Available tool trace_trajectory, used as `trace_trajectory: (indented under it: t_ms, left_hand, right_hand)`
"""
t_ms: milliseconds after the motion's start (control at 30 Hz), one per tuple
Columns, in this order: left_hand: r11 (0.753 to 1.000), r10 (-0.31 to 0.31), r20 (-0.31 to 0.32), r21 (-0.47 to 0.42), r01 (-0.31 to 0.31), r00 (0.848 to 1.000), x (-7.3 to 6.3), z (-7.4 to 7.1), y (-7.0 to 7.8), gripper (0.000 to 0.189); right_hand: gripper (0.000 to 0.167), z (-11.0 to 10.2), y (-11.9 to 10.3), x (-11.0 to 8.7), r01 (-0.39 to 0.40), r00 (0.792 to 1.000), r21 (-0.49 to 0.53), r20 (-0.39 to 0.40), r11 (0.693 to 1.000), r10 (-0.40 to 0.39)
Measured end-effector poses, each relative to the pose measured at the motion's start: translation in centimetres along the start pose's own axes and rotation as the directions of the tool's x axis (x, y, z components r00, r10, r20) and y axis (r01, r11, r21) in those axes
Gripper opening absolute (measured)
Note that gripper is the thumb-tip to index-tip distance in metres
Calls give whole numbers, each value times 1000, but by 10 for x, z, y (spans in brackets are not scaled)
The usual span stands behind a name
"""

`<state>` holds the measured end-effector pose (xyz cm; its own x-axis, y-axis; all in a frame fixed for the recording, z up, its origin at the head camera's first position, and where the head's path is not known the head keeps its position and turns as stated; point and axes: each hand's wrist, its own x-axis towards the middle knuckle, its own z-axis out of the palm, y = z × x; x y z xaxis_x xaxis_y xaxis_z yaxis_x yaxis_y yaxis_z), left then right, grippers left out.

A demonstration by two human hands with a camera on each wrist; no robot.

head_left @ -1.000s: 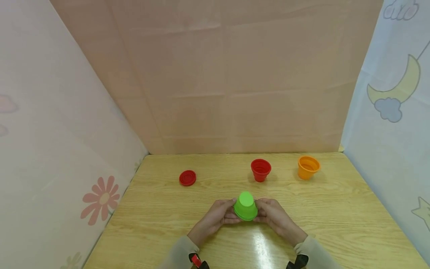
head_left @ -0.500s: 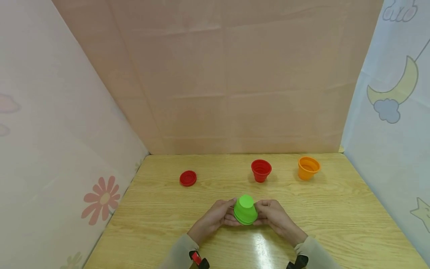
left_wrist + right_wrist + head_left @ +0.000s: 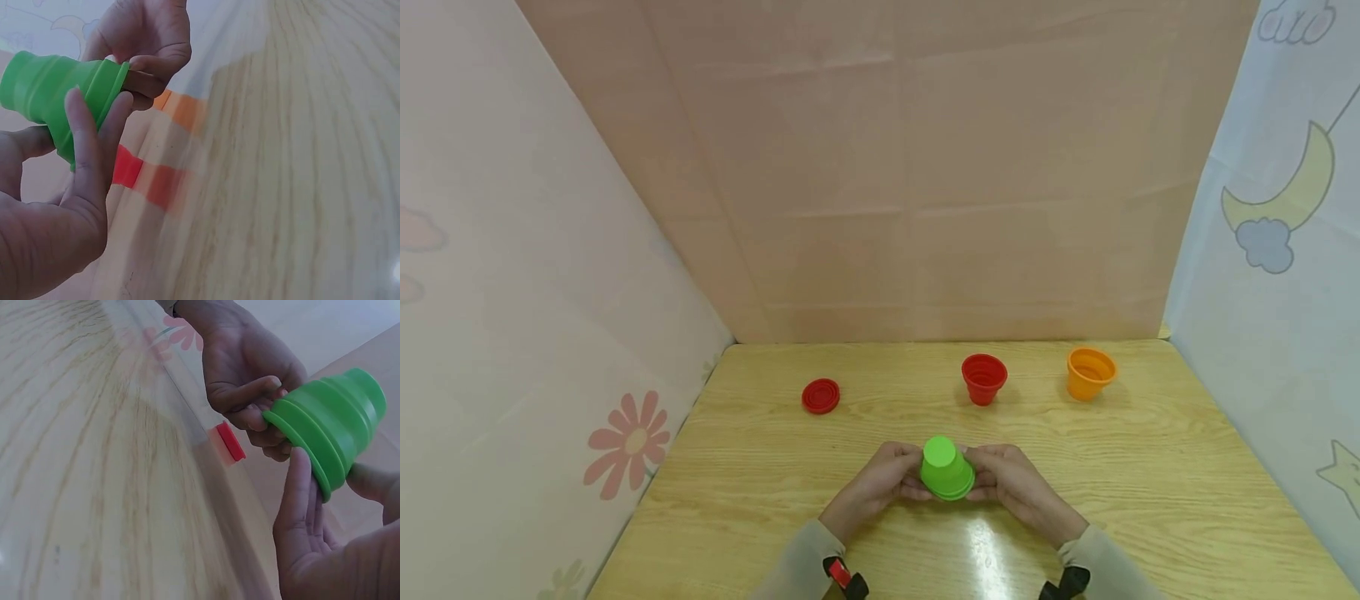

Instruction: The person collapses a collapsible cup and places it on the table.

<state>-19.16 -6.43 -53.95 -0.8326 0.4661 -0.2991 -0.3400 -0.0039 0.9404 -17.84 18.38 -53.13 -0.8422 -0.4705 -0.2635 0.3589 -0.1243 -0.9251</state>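
Between both hands is a green collapsible cup (image 3: pixel 946 468), held with its base turned up and its rim low, off the table. Its stepped walls are drawn out in the left wrist view, where the cup (image 3: pixel 59 94) leans. My left hand (image 3: pixel 880 482) grips one side, thumb on the wall and fingers along the rim. From the other side my right hand (image 3: pixel 1011 483) pinches the rim and wall; in the right wrist view its thumb and fingers are around the cup (image 3: pixel 331 422). The cup's inside is hidden.
Behind the hands stand a red collapsible cup (image 3: pixel 983 380) and, farther right, an orange one (image 3: pixel 1090 374), both upright. A flattened red cup (image 3: pixel 821 397) lies at the left. Patterned side panels and a brown backdrop (image 3: pixel 910 183) border the wooden table (image 3: pixel 737 500).
The green cup's base has tipped to the left and its walls look more drawn out. Both hands stay in nearly the same place. The other cups have not moved.
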Motion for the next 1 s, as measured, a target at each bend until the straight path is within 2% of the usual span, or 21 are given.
trace_trajectory:
  t_ms: [167,333,500,700,900,1000]
  left_hand:
    - [999,19,-6,36,-19,1000,-1,0,2,30]
    - [997,46,41,64,-49,998,-2,-1,4,30]
    - [991,69,74,106,-77,995,-4,-1,5,30]
    - [989,86,51,118,-91,995,-2,1,3,31]
    - [987,109,-23,124,-105,994,-1,8,-1,33]
    - [987,118,-60,121,-110,991,1,9,-3,34]
  right_hand:
    - [33,-1,-1,1,-43,996,34,75,999,40]
    - [35,-2,-1,2,-79,992,56,98,995,74]
    - [27,-4,0,2,-63,994,54,96,997,58]
    - [23,-4,0,2,-43,999,-16,22,999,43]
    - [32,4,-2,2,-26,996,-132,-88,991,15]
    - [38,8,-2,2,-29,994,-130,-106,991,15]
